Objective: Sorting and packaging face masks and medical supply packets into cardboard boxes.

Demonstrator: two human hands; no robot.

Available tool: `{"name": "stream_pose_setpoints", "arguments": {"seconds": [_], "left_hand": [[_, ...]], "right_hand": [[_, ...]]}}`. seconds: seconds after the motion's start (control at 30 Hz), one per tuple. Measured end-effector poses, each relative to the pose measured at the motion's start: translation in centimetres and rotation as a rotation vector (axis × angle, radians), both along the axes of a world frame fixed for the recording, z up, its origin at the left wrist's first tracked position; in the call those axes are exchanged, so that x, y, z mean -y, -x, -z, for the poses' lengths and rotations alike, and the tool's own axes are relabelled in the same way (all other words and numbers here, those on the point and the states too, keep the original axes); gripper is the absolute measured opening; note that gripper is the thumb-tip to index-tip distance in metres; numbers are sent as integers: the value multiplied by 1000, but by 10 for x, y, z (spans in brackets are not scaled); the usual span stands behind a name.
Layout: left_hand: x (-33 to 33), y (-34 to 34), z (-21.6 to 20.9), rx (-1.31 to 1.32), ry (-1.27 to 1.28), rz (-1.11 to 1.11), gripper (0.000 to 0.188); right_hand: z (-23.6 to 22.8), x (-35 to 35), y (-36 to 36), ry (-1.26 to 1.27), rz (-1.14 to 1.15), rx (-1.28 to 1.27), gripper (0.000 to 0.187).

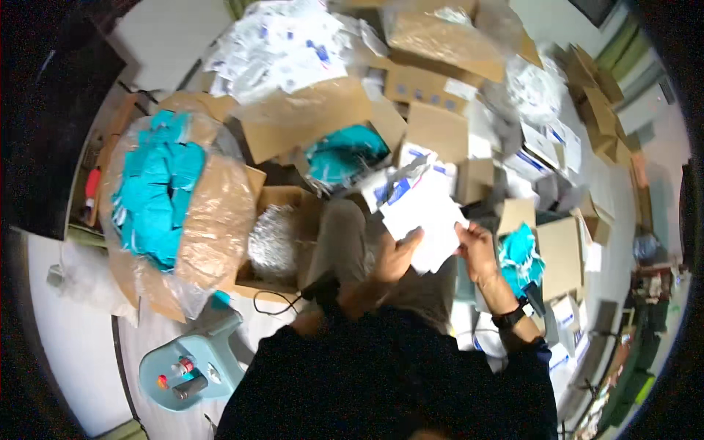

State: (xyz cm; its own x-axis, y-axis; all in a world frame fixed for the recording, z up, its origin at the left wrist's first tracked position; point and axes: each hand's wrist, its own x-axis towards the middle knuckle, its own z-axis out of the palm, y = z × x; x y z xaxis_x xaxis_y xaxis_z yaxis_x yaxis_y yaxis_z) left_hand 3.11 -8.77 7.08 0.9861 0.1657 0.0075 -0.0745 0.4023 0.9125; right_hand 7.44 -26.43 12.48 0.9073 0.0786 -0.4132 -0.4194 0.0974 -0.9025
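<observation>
Over my lap is a loose bunch of white sheets with blue print (424,216); I cannot tell whether they are paper or flat packets. My left hand (396,257) grips the lower left edge, thumb on top. On the opposite side my right hand (478,251) pinches the right edge between closed fingers. Just beyond the bunch an open carton (438,132) stands with its flaps up. To the right of my right hand, teal packets (519,253) lie in another open carton (561,253).
At the left, a plastic-lined box (213,220) holds many teal packets (163,183). Silvery wrapped material (273,246) fills a smaller carton by my knee. White packets (286,44) are heaped at the back. A pale blue stool (165,367) with small items stands at lower left.
</observation>
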Motion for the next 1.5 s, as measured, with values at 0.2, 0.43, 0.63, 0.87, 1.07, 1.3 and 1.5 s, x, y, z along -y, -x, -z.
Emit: {"name": "stream_pose_setpoints", "arguments": {"seconds": [0.2, 0.43, 0.63, 0.87, 1.07, 1.3, 1.5], "left_hand": [[-108, -34, 13, -133, -20, -288, 53], [-298, -196, -92, -16, -1651, -244, 67], [-329, -273, -99, -273, 110, -267, 54], [-239, -241, 13, -357, 152, 56, 29], [-241, -325, 48, -443, 85, -42, 29], [-284, -359, 7, -297, -190, -183, 29], [-420, -415, -36, -393, 44, -271, 29]], "right_hand": [[20, -42, -19, 53, -312, 25, 27], [46, -43, -42, 65, -314, 50, 21], [50, -39, -78, 188, -295, -52, 16], [187, 1, -171, 279, -169, -38, 23], [312, 18, -258, 854, -614, 59, 31], [315, -14, -272, 995, -238, -73, 60], [325, -25, -293, 682, -62, -160, 78]]}}
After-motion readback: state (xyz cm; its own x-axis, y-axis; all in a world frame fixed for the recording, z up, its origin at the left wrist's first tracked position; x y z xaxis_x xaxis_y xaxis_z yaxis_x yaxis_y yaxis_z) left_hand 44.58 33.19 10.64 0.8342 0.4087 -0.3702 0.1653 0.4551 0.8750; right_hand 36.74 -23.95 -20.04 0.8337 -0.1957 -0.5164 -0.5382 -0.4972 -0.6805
